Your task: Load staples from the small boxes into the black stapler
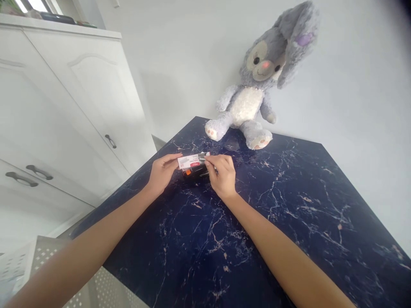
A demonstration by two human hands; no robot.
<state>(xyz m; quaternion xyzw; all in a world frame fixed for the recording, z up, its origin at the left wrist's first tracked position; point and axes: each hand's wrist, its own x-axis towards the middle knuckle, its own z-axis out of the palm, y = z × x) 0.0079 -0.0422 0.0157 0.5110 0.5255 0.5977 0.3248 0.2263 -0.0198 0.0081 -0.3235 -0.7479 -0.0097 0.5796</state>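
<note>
A small white-and-red box (189, 161) with print on it is held up over the table. My left hand (161, 173) grips its left end between thumb and fingers. At the right end, the thumb and fingers of my right hand (222, 174) are pinched together against the box, beside a dark grey patch; whether a smaller piece is between them, I cannot tell. Just below the box lies a black object with an orange part (188, 172), mostly covered by the box and my right hand, so its kind does not show.
Both arms reach over a dark blue marble-patterned table (276, 205). A grey plush rabbit (247, 105) sits at its far edge against the white wall (180, 64). White cabinets (80, 94) with dark handles stand at the left. A perforated white basket (45, 252) is at lower left.
</note>
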